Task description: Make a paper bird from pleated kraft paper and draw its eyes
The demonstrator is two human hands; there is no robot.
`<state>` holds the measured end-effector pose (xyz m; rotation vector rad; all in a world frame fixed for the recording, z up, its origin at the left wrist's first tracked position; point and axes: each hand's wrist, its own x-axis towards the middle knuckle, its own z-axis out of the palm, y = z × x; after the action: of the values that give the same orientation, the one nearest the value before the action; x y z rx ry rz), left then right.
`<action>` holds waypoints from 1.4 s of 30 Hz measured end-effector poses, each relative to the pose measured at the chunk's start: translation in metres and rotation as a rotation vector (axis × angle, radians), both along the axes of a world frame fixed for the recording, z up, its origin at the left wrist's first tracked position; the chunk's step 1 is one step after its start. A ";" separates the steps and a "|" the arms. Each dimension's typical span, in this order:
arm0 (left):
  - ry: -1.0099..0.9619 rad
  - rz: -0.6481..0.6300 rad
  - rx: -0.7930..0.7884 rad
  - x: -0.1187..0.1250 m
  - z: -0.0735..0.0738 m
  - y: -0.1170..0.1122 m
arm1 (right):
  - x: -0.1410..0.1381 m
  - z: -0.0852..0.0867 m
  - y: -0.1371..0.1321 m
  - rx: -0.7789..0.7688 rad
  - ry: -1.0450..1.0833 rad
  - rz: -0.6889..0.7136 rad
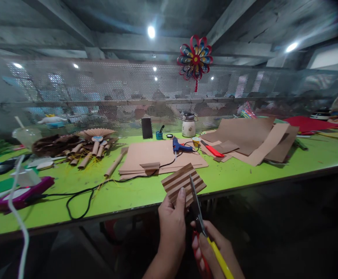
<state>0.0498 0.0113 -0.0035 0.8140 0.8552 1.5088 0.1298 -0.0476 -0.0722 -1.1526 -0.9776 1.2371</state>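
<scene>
My left hand (173, 221) grips a small piece of pleated brown paper (176, 182), with the thumb pressed on its striped face. In my right hand (215, 248) is a pair of scissors (197, 205) with one red and one yellow handle. The blades point up and lie across the right part of the pleated paper; whether they are biting into it I cannot tell. Both hands are in front of the green table's near edge. Just beyond them, a blue glue gun (180, 146) rests on a stack of brown paper sheets (136, 155).
A black cord (93, 188) runs across the green table (145, 197) to a purple power strip (26, 193). Paper fans with rolled handles (96, 139) lie at left. Right of the stack are a red cutter (214, 150) and loose brown sheets (241, 133). A bottle (189, 126) stands behind.
</scene>
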 end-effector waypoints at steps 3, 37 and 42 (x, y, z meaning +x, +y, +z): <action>0.021 0.011 -0.024 0.001 0.001 -0.001 | -0.001 0.001 -0.001 -0.010 0.003 -0.022; -0.019 -0.057 -0.072 0.007 -0.003 -0.017 | -0.001 -0.002 0.000 -0.014 0.005 0.020; -0.050 -0.099 -0.092 0.003 -0.005 -0.023 | 0.005 0.011 0.002 0.106 -0.089 0.022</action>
<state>0.0530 -0.0114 -0.0089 0.7376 0.8297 1.3876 0.1345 -0.0454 -0.0615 -1.1246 -1.1121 1.1457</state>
